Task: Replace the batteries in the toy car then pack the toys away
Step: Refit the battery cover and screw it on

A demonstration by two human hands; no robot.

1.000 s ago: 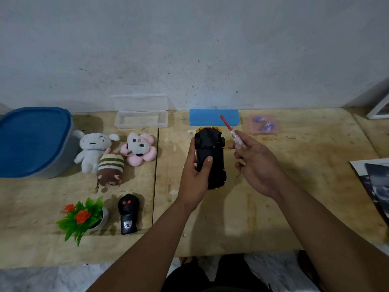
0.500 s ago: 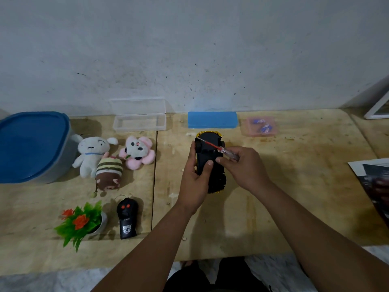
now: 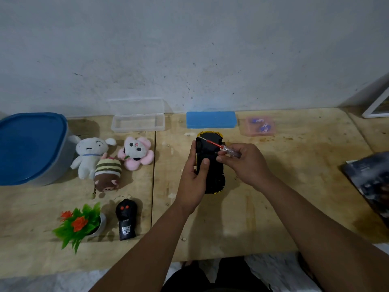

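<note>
The toy car is lying belly-up over the middle of the bench, toward its back edge. The left hand is gripping it, fingers curled round its side and thumb pressing the underside. The right hand is pinching a screwdriver, its tip touching the car's far end. A blue case is lying just behind, and plush toys are sitting toward the left edge beside a blue-lidded tub.

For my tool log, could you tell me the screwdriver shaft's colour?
Red, on the screwdriver; head view.
</note>
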